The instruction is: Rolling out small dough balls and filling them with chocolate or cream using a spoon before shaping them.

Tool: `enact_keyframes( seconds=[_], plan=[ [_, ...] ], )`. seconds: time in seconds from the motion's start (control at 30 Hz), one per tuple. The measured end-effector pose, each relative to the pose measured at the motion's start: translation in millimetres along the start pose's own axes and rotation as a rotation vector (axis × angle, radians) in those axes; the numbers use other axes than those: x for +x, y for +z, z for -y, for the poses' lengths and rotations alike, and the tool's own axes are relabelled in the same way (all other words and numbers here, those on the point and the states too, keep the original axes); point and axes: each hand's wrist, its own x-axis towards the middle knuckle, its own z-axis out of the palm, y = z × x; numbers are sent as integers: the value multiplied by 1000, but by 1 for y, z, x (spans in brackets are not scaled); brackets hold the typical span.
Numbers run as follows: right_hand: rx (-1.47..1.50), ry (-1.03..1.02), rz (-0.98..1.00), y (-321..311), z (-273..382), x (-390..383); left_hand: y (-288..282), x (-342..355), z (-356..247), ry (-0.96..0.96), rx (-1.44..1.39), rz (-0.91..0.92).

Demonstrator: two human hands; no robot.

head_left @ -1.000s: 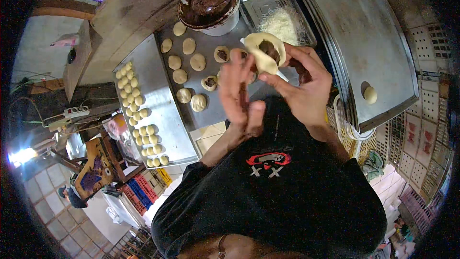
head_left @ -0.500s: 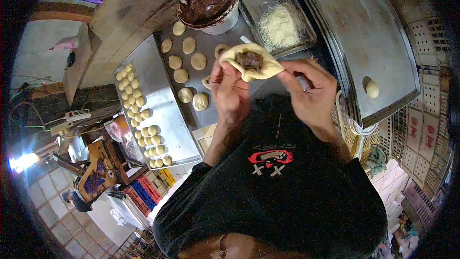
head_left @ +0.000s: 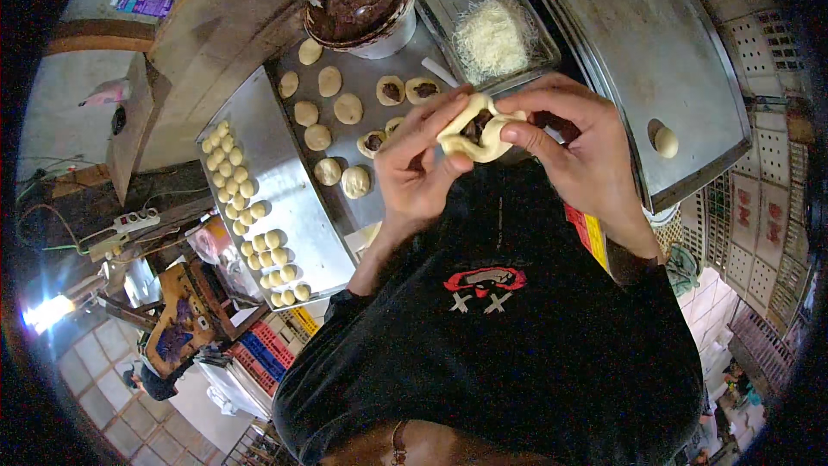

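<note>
Our dough piece (head_left: 493,145) lay directly between our 2 hands, touching both, its longer axis running side to side, its open mouth upward around dark filling (head_left: 476,128). Our left hand (head_left: 420,164) pinched the left rim, our right hand (head_left: 580,134) the right, fingers nearly closed. The tray's edge (head_left: 354,147) ran leftward; the tub (head_left: 385,40) and pan (head_left: 438,2) stood beyond, apart from our fingers.

The head view looks down on the nearby hands (head_left: 580,131).
</note>
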Motion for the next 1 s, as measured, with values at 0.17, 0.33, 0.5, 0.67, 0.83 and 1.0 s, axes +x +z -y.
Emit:
enact_keyframes(
  seconds=[0.17, 0.33, 0.5, 0.67, 0.83, 1.0],
  plan=[
    [-77, -183, 47, 0, 4, -9, -8, 8, -5, -63, 266, 68],
    [-22, 3, -57, 5, -11, -8, -13, 14, -16, 171, 407, 123],
    [349, 309, -7, 7, -21, -15, -6, 15, -7, 151, 402, 120],
    [248, 301, 40, 1, -19, -16, -8, 11, 7, 71, 253, 98],
    [-135, -55, -65, 7, -15, -19, 5, -2, 13, 78, 297, 68],
    [-193, -22, -145, 16, -14, -21, 23, -8, 9, 110, 370, -22]
  ],
)
